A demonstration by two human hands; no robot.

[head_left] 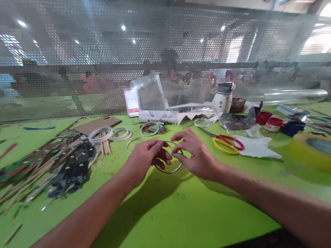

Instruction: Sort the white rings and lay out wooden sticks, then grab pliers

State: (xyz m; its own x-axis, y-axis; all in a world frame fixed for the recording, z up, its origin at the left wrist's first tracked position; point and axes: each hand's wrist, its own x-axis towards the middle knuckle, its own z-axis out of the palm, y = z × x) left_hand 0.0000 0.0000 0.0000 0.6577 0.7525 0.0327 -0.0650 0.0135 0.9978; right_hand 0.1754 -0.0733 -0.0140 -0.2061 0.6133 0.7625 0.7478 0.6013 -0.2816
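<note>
Between my two hands is a thin dark ring (169, 172), raised a little over the green table. My left hand (149, 154) pinches the ring's upper left side, thumb against fingers. From the other side, my right hand (194, 149) has thumb and forefinger closed at the ring's right edge, its other fingers curled. Just behind my left hand lies a pale ring (131, 141), partly hidden by it. Another pale ring (151, 129) rests farther back over a small patterned red and green piece.
Left are stacked white rings (101, 135), wooden sticks (30, 175) and black patterned strips (71, 171). Right are yellow-and-red scissors (226, 144), white paper (259, 146), paint pots (273, 123) and yellow tape (303, 153). A white bottle (222, 98) stands before a perforated metal screen (98, 67); a person is behind it.
</note>
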